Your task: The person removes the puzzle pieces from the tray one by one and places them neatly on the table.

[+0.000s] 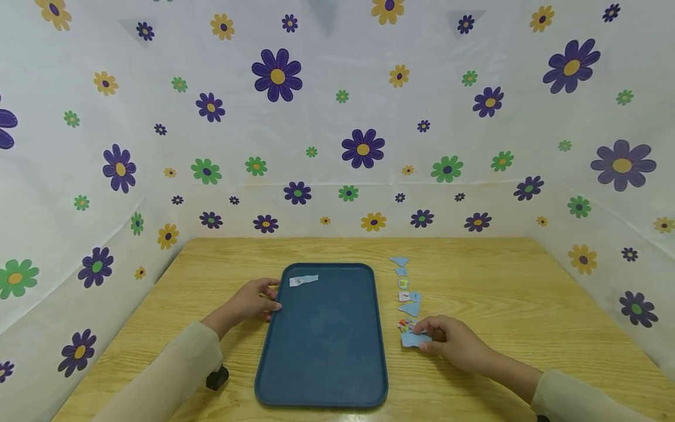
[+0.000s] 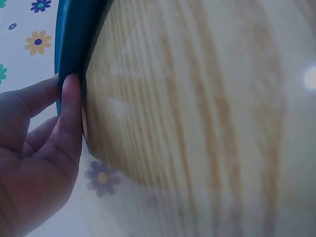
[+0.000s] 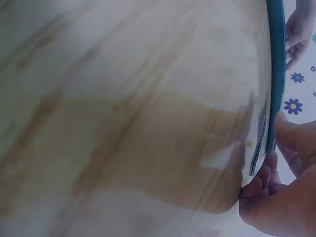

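A dark blue tray (image 1: 327, 346) lies on the wooden table, with a torn strip of printed paper (image 1: 304, 281) near its top left corner. My left hand (image 1: 253, 300) holds the tray's left rim, thumb and fingers about the edge, as the left wrist view also shows at the tray edge (image 2: 81, 34). Right of the tray, my right hand (image 1: 456, 343) pinches a light blue paper piece (image 1: 413, 339) at its right side. Just above that piece is a multicoloured printed piece (image 1: 405, 324). The right wrist view shows the right thumb and fingertips close together; the pinched paper is seen nearly edge-on.
Above the right hand, more cut paper pieces lie in a column: a blue triangular piece (image 1: 410, 309), a pink and blue piece (image 1: 409, 296), a yellow-marked piece (image 1: 403, 283), a small blue piece (image 1: 402, 272) and a blue triangle (image 1: 399, 261). Flowered cloth (image 1: 337, 105) surrounds the table.
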Available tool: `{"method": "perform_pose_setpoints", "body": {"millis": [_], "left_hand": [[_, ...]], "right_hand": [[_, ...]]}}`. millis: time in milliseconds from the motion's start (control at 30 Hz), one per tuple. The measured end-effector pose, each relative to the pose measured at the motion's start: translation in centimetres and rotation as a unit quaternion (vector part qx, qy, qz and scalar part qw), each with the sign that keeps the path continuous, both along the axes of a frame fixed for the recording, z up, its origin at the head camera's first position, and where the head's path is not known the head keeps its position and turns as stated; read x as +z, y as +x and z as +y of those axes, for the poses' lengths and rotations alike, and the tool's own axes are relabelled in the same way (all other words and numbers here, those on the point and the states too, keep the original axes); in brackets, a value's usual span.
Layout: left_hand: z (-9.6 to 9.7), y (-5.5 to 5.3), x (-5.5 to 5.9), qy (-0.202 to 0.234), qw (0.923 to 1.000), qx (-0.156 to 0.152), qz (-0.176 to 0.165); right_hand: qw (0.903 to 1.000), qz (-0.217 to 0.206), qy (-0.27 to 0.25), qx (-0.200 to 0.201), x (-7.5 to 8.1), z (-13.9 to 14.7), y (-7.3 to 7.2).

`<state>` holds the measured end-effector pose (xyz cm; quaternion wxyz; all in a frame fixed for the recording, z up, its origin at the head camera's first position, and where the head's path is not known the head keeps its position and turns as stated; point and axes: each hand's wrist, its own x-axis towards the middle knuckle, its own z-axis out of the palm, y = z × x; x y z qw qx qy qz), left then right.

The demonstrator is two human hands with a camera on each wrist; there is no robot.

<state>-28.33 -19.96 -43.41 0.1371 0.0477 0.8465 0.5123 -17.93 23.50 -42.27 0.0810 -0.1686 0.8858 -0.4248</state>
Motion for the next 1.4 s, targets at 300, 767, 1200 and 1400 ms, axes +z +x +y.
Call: {"method": "perform_pose_setpoints", "body": {"millis": [300, 767, 1200, 1400], "left_hand": [[-0.01, 0.02, 0.01, -0.002, 1.0000, -0.001, -0.002], [0.11, 0.25, 0.21, -0.005, 1.0000, -0.003, 0.004], [0.01, 0.00, -0.13, 0.002, 1.0000, 0.003, -0.001], [0.01, 0.09, 0.08, 0.007, 1.0000, -0.002, 0.001]], "right_hand": [[0.9996, 0.013, 0.003, 0.023, -0.27, 0.20, 0.05], [0.9988, 0.035, 0.028, 0.018, -0.71, 0.25, 0.33], [0.9981, 0.048, 0.026, 0.029, -0.80, 0.27, 0.54], [0.9983, 0.044, 0.028, 0.024, -0.67, 0.20, 0.55]]}}
